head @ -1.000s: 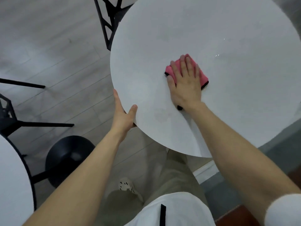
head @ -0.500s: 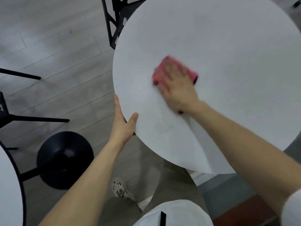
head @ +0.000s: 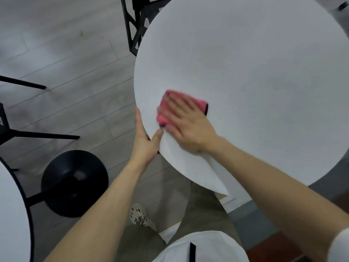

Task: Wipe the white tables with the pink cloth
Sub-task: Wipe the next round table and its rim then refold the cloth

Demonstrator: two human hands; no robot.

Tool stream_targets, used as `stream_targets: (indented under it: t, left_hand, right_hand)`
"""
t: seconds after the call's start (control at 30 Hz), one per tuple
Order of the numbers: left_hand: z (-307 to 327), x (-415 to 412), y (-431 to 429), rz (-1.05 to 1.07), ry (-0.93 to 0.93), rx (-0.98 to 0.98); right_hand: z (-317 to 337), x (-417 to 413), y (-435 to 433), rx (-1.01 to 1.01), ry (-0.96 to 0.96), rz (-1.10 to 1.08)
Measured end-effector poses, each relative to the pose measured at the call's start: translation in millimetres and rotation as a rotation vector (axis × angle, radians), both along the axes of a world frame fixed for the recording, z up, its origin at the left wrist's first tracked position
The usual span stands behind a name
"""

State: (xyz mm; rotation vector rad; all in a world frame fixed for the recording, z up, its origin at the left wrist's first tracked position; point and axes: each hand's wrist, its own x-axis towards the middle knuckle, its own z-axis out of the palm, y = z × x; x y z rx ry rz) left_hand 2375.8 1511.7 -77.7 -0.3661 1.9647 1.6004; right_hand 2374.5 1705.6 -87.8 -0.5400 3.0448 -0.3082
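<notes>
A round white table (head: 255,69) fills the upper right of the head view. A folded pink cloth (head: 164,112) with a dark edge lies on it near the left rim. My right hand (head: 188,120) presses flat on the cloth with straight fingers, blurred by motion. My left hand (head: 145,140) holds the table's near-left rim, thumb on top and fingers along the edge and under it. Part of a second white table (head: 11,214) shows at the bottom left.
A black chair frame (head: 136,29) stands behind the table's left side. Black chair legs (head: 41,136) and a round black table base (head: 74,183) sit on the grey plank floor at left. My leg and shoe (head: 140,216) are below the table.
My right hand has slid the pink cloth leftward and nearer, from the table's middle toward the left rim beside my left hand. My left hand stays on the rim.
</notes>
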Motion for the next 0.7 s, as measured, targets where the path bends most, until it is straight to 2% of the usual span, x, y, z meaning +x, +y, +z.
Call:
stream_targets:
  t: [0.03,0.1,0.17,0.23,0.3,0.33,0.37,0.4,0.47,0.5,0.57,0.63,0.7]
  left_hand:
    - [0,-1,-2,-0.002,-0.005,0.007]
    - [1,-3,-3,-0.004,-0.010,0.014]
    - [2,-2,-1,-0.010,-0.009,0.031]
    - [2,2,5,-0.019,0.000,0.042]
    - [1,4,9,-0.036,0.034,0.036]
    - [1,3,9,-0.043,0.044,0.026]
    - [-1,1,8,-0.043,0.049,0.016]
    - [-2,-2,7,-0.037,0.050,0.009]
    - [-5,-9,2,-0.021,0.041,-0.003]
    - [-7,-10,-1,-0.016,0.036,-0.013]
    - [-9,-7,-3,-0.031,0.045,-0.023]
    - [-8,1,3,-0.029,0.058,-0.021]
    - [-8,10,12,0.041,0.013,-0.004]
  right_hand:
    - [-1,21,1,0.019,-0.013,0.098]
    - [0,49,31,0.023,-0.021,0.043]
    - [5,78,77,0.050,-0.037,-0.203]
    - [14,111,111,0.072,-0.065,-0.555]
    - [16,126,96,0.040,-0.067,-0.961]
    - [15,124,69,0.035,-0.053,-1.084]
    - [12,119,34,0.038,-0.045,-1.102]
    - [10,114,-3,0.026,-0.026,-1.014]
    - [4,113,-68,-0.010,-0.022,-0.681]
    - [3,119,-84,-0.024,-0.033,-0.537]
    - [1,141,-73,-0.040,-0.006,-0.401]
    - [-2,174,-33,-0.019,-0.005,-0.467]
    - [1,213,17,0.020,-0.032,-0.696]
